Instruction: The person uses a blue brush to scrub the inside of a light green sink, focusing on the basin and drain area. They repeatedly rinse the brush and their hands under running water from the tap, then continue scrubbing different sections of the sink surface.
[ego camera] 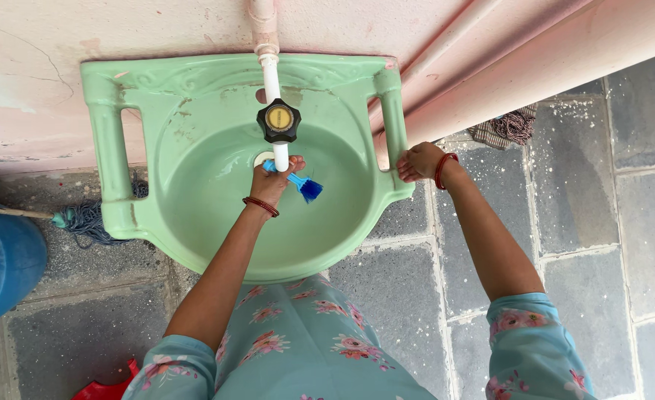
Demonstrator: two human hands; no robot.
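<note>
Seen from above, the left hand [274, 180] grips a small blue brush [299, 183] with a light blue handle and darker blue bristles, held at the centre of the frame inside a pale green wall-mounted basin [194, 192], just under a white tap [278, 118] with a black knob. The right hand [419, 162], right of centre, is curled closed on the basin's right rim.

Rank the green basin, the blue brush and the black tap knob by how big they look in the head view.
1. green basin, by far the largest.
2. black tap knob and blue brush: too close to rank; the left hand hides part of the brush.
</note>
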